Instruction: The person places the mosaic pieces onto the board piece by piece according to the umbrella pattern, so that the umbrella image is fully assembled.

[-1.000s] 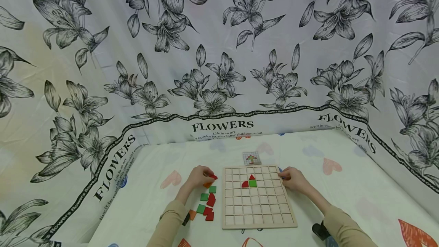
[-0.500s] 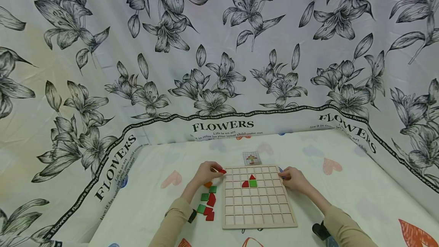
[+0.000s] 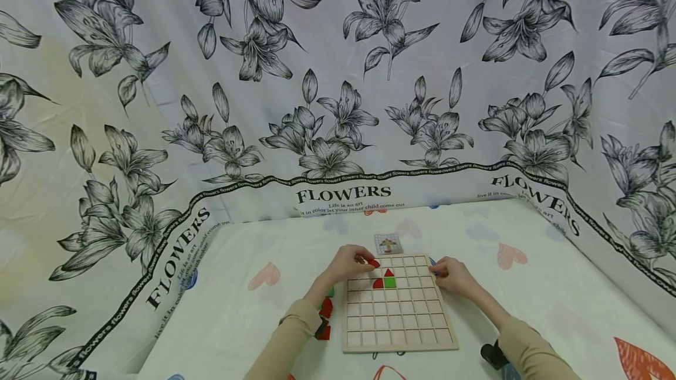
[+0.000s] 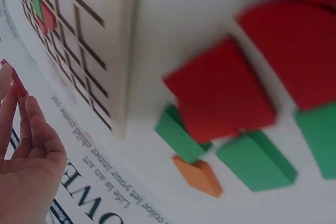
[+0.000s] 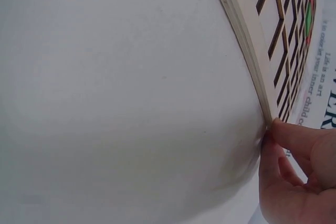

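Backdrop: a pale curtain (image 3: 338, 46) printed with black lilies and the word "FLOWERS" is hung beyond the board.
Surface: a whitish cloth (image 3: 232, 286) dotted with printed hearts is spread under the board.
Board: the wooden board (image 3: 396, 333) is marked with square cells; its side edges are directed away from the person.
Held piece: a red piece (image 3: 374, 263) is held over the board's far left part; its free end is pointed toward the board's right side. By the left wrist view it is seen nearly edge-on, its long axis slanted. Whether the board is touched by it cannot be told.
Left grip: the piece is pinched between the fingertips of the left hand (image 3: 351, 261), with only a piece's thickness left between them.
Right grip: the board's right edge, near the far corner, is pinched between thumb and finger of the right hand (image 3: 452, 274).
Set pieces: in the board's cells, a red triangle (image 3: 389, 272) is pointed at the far edge, a green square (image 3: 389, 282) is placed just below it, and a red curved piece (image 3: 378, 283) is set left of the square.
Card: a small patterned card (image 3: 388, 243) is laid just beyond the board's far edge.
Loose pieces: red pieces (image 4: 226, 90), green pieces (image 4: 257, 161) and an orange piece (image 4: 198, 176) are scattered left of the board.
In the way: in the head view, some of these are covered by the left sleeve (image 3: 287, 339) and forearm.
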`<action>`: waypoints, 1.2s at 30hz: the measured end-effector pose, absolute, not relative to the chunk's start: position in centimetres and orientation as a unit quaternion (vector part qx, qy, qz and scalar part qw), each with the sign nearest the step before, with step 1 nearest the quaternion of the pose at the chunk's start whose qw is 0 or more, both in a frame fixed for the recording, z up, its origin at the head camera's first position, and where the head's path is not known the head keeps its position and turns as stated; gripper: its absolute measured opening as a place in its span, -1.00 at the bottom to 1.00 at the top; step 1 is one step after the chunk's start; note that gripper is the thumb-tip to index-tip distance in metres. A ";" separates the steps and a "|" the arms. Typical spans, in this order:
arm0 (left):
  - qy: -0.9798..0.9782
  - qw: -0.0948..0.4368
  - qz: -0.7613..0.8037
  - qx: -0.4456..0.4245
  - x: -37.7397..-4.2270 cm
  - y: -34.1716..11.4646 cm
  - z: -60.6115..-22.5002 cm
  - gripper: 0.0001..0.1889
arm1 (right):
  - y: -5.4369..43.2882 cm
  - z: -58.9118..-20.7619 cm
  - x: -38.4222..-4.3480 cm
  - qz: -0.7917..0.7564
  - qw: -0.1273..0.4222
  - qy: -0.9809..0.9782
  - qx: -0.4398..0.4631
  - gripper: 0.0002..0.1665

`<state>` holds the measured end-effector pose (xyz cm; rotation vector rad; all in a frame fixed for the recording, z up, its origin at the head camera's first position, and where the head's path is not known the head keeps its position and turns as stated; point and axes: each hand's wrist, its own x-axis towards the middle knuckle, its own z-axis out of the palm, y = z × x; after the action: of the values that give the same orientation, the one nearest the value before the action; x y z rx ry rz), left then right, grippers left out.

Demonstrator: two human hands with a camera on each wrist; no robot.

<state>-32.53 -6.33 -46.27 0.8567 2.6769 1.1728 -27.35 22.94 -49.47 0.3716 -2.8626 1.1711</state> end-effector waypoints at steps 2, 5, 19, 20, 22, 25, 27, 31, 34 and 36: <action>0.875 0.049 0.380 0.296 -32.4 -5.4 -46.2 -0.81 | 23.0 -49.5 -27.3 0.376 0.014 -0.919 0.120 -0.62; 0.872 0.062 0.375 0.308 -32.3 -4.1 -46.1 -0.82 | 23.0 -49.5 -27.4 0.374 0.016 -0.920 0.120 -0.61; 0.877 0.095 0.328 0.339 -31.5 -0.9 -47.1 -0.82 | 22.9 -49.5 -27.4 0.366 0.022 -0.923 0.120 -0.62; 0.876 0.095 0.327 0.341 -31.5 -0.8 -47.1 -0.81 | 22.9 -49.5 -27.4 0.366 0.021 -0.923 0.119 -0.62; 0.880 0.088 0.310 0.350 -31.4 -0.6 -47.3 -0.82 | 22.9 -49.5 -27.4 0.367 0.022 -0.923 0.116 -0.62; 0.885 0.080 0.288 0.356 -31.4 -0.3 -47.7 -0.84 | 22.9 -49.6 -27.5 0.366 0.025 -0.923 0.118 -0.62; 0.889 0.075 0.275 0.359 -31.5 -0.2 -47.9 -0.85 | 22.9 -49.7 -27.5 0.366 0.027 -0.922 0.119 -0.63; 0.894 0.061 0.251 0.367 -31.4 -0.1 -48.1 -0.86 | 22.9 -49.8 -27.5 0.369 0.025 -0.921 0.123 -0.62; 0.896 0.048 0.234 0.374 -31.4 0.0 -48.2 -0.87 | 22.9 -49.8 -27.4 0.370 0.025 -0.920 0.127 -0.62; 0.899 0.047 0.227 0.372 -31.4 0.0 -48.1 -0.87 | 22.9 -49.8 -27.5 0.371 0.026 -0.919 0.127 -0.62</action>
<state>-31.38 -0.03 -48.14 1.1353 2.7427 0.6933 -27.47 22.93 -49.76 0.3935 -2.8409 1.1471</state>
